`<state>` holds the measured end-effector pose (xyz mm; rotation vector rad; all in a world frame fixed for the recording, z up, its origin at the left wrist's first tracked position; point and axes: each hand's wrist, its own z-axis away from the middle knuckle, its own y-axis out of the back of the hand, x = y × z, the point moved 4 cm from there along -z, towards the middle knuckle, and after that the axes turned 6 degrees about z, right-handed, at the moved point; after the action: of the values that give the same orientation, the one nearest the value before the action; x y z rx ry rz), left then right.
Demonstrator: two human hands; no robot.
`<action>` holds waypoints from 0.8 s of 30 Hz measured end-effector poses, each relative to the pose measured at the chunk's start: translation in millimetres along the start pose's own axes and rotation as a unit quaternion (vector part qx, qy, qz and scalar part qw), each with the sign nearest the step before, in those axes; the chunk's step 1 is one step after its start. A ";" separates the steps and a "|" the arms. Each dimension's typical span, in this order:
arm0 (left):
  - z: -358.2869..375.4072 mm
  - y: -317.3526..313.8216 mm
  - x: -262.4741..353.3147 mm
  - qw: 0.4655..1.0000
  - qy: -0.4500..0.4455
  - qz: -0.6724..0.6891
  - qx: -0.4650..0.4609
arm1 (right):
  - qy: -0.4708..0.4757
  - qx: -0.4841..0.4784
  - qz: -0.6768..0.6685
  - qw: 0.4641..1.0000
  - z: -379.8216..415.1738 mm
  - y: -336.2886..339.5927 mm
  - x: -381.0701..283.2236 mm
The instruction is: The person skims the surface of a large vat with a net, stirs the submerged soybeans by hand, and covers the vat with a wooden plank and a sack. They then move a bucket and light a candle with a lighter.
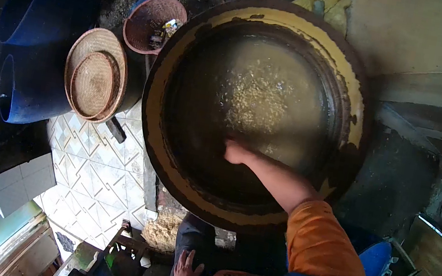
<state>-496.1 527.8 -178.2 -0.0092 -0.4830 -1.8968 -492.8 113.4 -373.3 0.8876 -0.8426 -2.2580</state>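
One bare right hand [235, 151] is at the murky water [313, 80] inside a large round basin [266, 13], which occupies the center and upper right of the frame. Its fingers are hidden from view; whether they are pressed together, spread or pinching something cannot be determined. Pale beans [258, 94] lie clustered in the water just above this hand in the frame, near the middle of the basin. An orange sleeve [327, 239] covers the right upper arm.

The left hand [186, 274] rests on the person's leg at bottom center, fingers spread slightly apart, palm down.

Left of the basin: two round woven trays [93, 83], the smaller on the larger; above them, a pink basket [140, 23] containing small items. Two blue barrels [49, 7] stand at upper left. Patterned floor tiles [98, 163] show below the trays.
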 end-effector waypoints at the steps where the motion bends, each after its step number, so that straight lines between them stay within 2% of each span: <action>1: 0.3 -0.5 -1.0 1.000 -0.002 0.008 0.004 | -0.002 0.002 0.004 1.000 17.8 3.0 6.8; 3: 2.1 0.5 1.0 1.000 -0.010 0.004 0.005 | -0.026 -0.036 -0.104 0.994 60.9 33.0 11.2; 6: 2.6 0.6 1.2 0.999 -0.029 0.001 0.016 | -0.003 -0.054 -0.071 0.996 103.4 94.6 20.9; 9: -0.8 -1.4 -5.6 0.998 -0.056 0.010 0.030 | -0.021 0.087 -0.161 0.983 156.7 180.5 11.1; 10: -2.4 -0.9 -6.9 0.997 -0.069 0.021 0.035 | -0.020 0.092 -0.200 0.975 180.2 219.0 -2.8; 12: 1.1 2.6 -6.2 0.995 -0.076 0.038 0.047 | 0.033 0.104 -0.472 0.875 207.2 242.5 -8.1; 13: 0.9 6.2 -3.9 0.993 -0.083 0.058 0.058 | 0.037 0.111 -0.470 0.875 219.7 253.2 -8.9; 15: 3.8 12.0 -2.7 0.991 -0.096 0.066 0.066 | 0.176 0.154 -0.675 0.699 245.0 274.4 -16.1; 16: 5.4 14.3 -1.8 0.989 -0.104 0.077 0.069 | 0.181 0.158 -0.673 0.699 241.0 267.1 -16.6; 18: 9.6 16.8 0.1 0.989 -0.111 0.076 0.064 | 0.023 0.171 -0.480 0.860 197.1 209.8 -5.1; 20: 11.7 24.2 7.4 0.988 -0.126 0.074 0.058 | -0.145 0.177 -0.245 0.942 179.5 179.2 7.8; 21: 12.7 28.4 10.0 0.989 -0.111 0.080 0.056 | -0.145 0.186 -0.243 0.941 192.0 179.4 4.6; 24: 18.5 40.5 15.8 0.991 -0.095 0.069 0.065 | -0.094 0.107 -0.200 0.969 234.0 163.3 -16.2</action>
<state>-469.7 507.9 -144.3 -0.1368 -0.7165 -1.7336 -611.4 100.0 -113.6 1.0257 -1.0899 -2.6702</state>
